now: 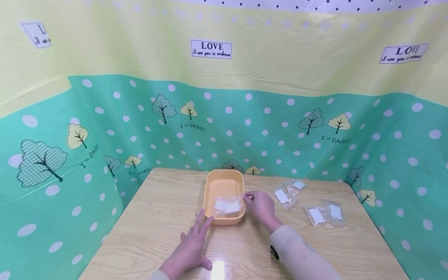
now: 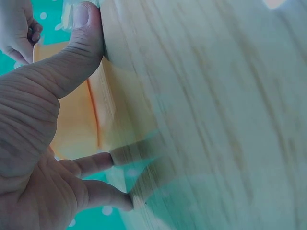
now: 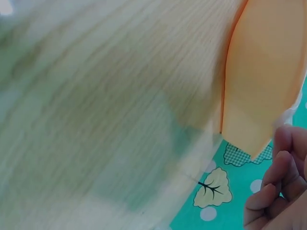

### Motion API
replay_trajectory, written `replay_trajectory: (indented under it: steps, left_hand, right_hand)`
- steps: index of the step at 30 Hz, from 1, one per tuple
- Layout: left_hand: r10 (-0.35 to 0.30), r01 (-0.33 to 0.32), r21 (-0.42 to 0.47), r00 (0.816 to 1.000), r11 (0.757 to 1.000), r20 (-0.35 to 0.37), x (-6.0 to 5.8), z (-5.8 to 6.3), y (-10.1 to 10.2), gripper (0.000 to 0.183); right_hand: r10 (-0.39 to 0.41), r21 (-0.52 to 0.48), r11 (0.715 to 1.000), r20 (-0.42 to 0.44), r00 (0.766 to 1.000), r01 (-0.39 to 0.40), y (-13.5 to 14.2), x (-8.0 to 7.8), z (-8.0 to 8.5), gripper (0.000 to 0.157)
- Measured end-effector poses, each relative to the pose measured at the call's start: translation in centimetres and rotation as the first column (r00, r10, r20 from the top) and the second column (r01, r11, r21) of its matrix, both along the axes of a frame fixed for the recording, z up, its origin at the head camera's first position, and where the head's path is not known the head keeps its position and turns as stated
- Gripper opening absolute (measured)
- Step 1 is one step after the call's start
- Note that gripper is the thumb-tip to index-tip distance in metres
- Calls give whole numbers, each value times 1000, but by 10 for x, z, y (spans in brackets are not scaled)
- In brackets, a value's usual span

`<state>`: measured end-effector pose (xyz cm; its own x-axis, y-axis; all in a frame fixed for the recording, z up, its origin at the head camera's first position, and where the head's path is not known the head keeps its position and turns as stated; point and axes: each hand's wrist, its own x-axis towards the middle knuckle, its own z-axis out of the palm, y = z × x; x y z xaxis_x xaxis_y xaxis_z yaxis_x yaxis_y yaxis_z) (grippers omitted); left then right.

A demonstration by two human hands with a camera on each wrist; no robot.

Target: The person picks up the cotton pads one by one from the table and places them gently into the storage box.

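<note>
A peach-orange tray point(image 1: 225, 221) stands on the wooden table, with small clear plastic bags holding white pieces point(image 1: 231, 207) at its near end. My right hand point(image 1: 261, 207) is at the tray's right rim, fingers curled, pinching the edge of a clear bag. In the right wrist view, a bit of clear plastic point(image 3: 289, 114) shows at the fingertips of that hand point(image 3: 280, 187). At the near left corner of the tray, my left hand point(image 1: 189, 249) is spread, its fingertips at the wall and its thumb apart. The left wrist view shows this hand point(image 2: 48, 134) beside the tray wall point(image 2: 76, 120).
On the table point(image 1: 157, 217) to the right lie several more clear bags with white pieces, one pair farther back point(image 1: 282, 196) and another nearer point(image 1: 316, 216). A green and yellow patterned curtain point(image 1: 217, 128) encloses the table at the back and sides.
</note>
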<state>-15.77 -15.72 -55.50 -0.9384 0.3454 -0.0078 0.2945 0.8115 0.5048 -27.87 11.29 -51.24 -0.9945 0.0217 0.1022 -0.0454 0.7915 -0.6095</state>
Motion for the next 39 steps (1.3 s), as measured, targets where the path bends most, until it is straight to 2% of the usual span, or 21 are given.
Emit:
replay_trajectory:
  steps: [8,16,18,24,26,29,33,36,39]
  left_hand:
    - [3,-3,1,1000,1000,-7,1,1,1,155]
    - [2,-2,-2,1000,1000,-4,1,1,0,155]
    - [3,-3,-6,1000,1000,-8,0,1,0,154]
    - [2,-2,-12,1000,1000,-18,0,2,1,154]
    - [1,-2,-13,1000,1000,-18,0,2,1,154]
    - [1,-1,-17,1000,1000,-19,0,2,1,154]
    - [7,-7,-9,1000,1000,-16,0,1,0,154]
    - [10,-10,1,1000,1000,-10,0,0,0,154]
    - [8,-8,7,1000,1000,-2,0,-1,0,154]
  right_hand:
    - [7,11,1000,-81,997,-6,2,-3,6,22]
    - [63,-72,995,-102,993,-70,-7,-1,9,21]
    - [89,-76,992,-115,989,-98,-10,-2,10,22]
    - [243,-68,965,-131,961,-253,-18,0,10,33]
    - [261,-65,960,-136,956,-271,-19,1,9,34]
    - [241,-74,965,-138,961,-252,-18,2,9,33]
    - [174,-65,981,-103,979,-181,-3,0,7,34]
    - [111,-34,993,-39,993,-113,24,-6,-1,39]
    - [61,-7,998,-8,998,-61,68,-9,-12,43]
